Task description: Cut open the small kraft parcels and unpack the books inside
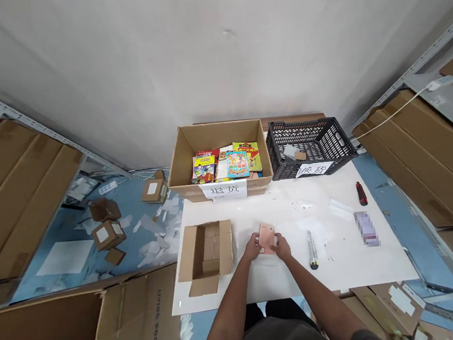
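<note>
My left hand (252, 247) and my right hand (281, 247) grip a small pink item (267, 235) between them, near the front of the white table. It is flat-faced and rectangular, with a small dark square mark near its upper right corner; whether it is a thin box or a booklet I cannot tell. The fingers of each hand close around one side of it. Left of my hands stands an opened cardboard box (196, 252) with its flaps spread. A box cutter (312, 250) with a clear body lies to the right of my right hand.
At the back, a labelled carton (188, 189) holds several colourful books (237, 163), beside a black plastic crate (286, 171) with small pieces inside. A red and black cutter (361, 193) and a blurred purple rectangle (367, 228) lie right. Boxes and paper scraps litter the blue floor (132, 185).
</note>
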`<move>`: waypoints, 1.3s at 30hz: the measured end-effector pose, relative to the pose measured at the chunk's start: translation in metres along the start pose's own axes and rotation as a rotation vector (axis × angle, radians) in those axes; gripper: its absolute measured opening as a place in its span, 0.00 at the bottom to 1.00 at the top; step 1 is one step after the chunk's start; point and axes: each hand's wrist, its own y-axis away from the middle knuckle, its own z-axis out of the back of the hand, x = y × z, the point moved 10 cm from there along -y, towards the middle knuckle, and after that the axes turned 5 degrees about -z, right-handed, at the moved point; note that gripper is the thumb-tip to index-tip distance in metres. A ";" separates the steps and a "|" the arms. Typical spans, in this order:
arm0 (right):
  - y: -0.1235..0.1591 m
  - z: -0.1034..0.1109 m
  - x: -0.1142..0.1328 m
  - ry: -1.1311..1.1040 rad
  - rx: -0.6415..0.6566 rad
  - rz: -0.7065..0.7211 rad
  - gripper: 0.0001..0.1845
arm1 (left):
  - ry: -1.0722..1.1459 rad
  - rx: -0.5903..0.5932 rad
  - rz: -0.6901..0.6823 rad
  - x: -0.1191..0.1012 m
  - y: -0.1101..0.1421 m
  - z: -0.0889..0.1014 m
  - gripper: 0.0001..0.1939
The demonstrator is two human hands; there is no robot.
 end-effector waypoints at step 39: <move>0.159 0.183 0.190 -0.830 0.251 0.580 0.39 | 0.594 0.090 -0.522 -0.247 0.153 0.118 0.51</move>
